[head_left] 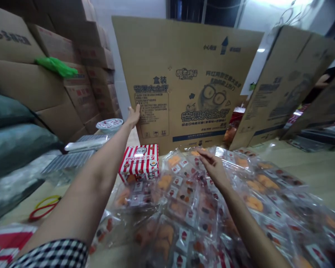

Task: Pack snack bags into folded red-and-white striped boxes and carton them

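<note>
Bracing the carton (190,48) gently looked wise: left hand (134,116) seemingly pinching its edge, right hand (214,169) we couldn't tell!

The cardboard (156,48), brown and broad, is stood upright and printed with dark lettering and a bespectacled cartoon figure. In front of it, clear, shiny packs (185,191) filled with orange and reddish pieces are spread overlapping.

Upright printed cardboard sheets (162,48): three. Upright red-and-white striped box (139,163): one. Round lidded tub (109,124): one. Yellow loop (48,197), red loop (32,215): one each. Clear food packs (187,191): over a dozen, overlapping.
</note>
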{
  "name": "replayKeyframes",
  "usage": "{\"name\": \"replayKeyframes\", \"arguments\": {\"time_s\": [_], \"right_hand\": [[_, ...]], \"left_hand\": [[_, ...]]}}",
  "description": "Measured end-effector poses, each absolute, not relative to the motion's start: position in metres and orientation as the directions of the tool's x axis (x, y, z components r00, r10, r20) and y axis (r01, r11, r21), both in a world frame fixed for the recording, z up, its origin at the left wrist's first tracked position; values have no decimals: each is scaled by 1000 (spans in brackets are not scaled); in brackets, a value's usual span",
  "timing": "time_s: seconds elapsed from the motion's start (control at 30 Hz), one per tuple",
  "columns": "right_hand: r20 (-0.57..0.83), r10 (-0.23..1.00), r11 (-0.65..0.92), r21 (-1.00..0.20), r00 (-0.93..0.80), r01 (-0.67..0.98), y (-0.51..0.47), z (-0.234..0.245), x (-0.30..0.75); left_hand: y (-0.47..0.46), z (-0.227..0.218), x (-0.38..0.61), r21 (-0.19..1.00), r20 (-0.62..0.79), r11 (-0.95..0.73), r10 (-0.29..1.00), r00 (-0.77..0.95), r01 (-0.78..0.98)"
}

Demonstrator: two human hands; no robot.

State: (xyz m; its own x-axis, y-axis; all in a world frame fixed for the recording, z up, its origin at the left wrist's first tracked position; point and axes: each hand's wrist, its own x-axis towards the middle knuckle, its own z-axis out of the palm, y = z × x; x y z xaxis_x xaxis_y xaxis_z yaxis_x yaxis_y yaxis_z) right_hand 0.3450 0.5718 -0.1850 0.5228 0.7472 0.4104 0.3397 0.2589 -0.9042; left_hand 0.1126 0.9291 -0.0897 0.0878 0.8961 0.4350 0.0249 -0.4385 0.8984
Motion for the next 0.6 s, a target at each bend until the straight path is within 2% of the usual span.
{"name": "replayKeyframes", "arguments": {"time_s": [0.4, 0.6], "right_hand": [[367, 754, 216, -922, 545, 322, 572, -205, 326], [325, 759, 186, -939, 564, 290, 555, -202, 338]], "left_hand": [[908, -95, 167, 894, 440, -447, 882, 167, 6], [910, -95, 156, 893, 432, -445, 889, 152, 66]]}}
